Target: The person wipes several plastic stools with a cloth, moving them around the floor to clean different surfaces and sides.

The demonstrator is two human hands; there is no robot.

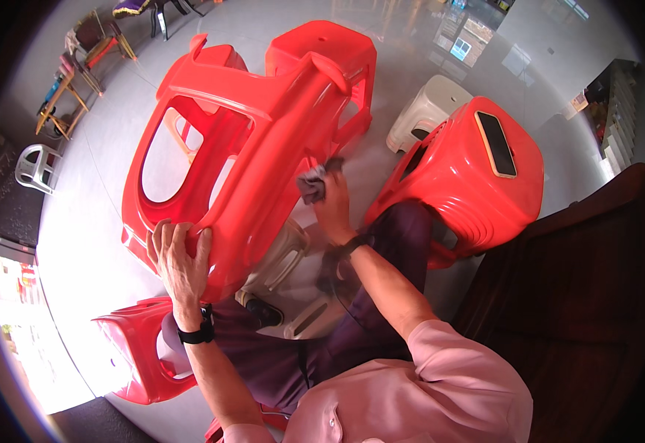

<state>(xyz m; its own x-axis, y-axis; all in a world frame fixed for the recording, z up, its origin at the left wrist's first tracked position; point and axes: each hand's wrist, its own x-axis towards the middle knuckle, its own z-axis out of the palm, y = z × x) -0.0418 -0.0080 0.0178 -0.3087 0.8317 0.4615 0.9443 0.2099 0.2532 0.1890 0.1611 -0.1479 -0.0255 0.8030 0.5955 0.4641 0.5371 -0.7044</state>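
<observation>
A large red plastic chair [278,183] with an oval opening lies tipped before me. My left hand [179,255] rests on its near edge, thumb and fingers gripping the rim. My right hand [334,202] holds a crumpled grey cloth [313,183] close to the chair's right side; whether the cloth touches the plastic is hard to tell. Behind the chair stands a red plastic stool [322,47]. To the right another red stool [486,194] carries a smartphone [495,144] with a dark screen.
A beige stool [439,99] stands behind the right red stool. Another beige stool [281,257] is below the chair, near my shoe [264,311]. A red stool [139,354] lies at lower left. Dark wooden furniture [566,288] is at right, a white chair [37,166] at far left.
</observation>
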